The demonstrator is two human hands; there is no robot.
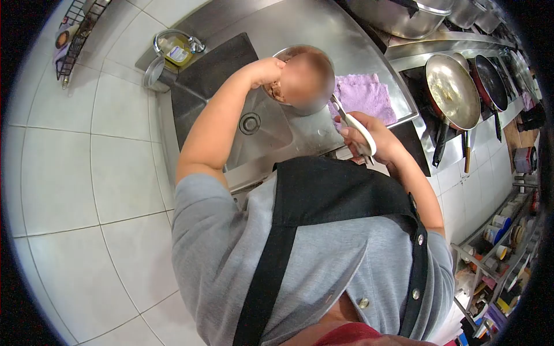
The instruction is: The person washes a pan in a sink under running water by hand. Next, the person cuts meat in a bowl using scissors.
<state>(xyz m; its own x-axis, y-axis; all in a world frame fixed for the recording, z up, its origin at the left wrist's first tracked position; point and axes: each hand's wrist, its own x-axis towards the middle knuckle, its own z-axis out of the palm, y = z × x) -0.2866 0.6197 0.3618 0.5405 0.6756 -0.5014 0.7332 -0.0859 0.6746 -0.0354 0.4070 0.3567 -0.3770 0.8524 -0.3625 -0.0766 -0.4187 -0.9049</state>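
A round metal bowl (314, 107) stands on the steel counter beside the sink, its inside mostly hidden by a blurred patch, with brownish pieces showing at its left side. My left hand (266, 72) is at the bowl's upper left rim, fingers curled in over the pieces; what they grip is hidden. My right hand (375, 137) is wrapped round the white handles of scissors (362, 131), whose metal blades point up and left towards the bowl's right side. A purple cloth (366, 98) lies on the counter right of the bowl.
The steel sink (268, 124) with its drain is at the left, below a tap (196, 44) and a bottle of yellow liquid (176, 52). Pans (453, 92) sit on the stove at the right, with large pots (398, 17) behind. Loaded shelves (490, 259) stand at lower right.
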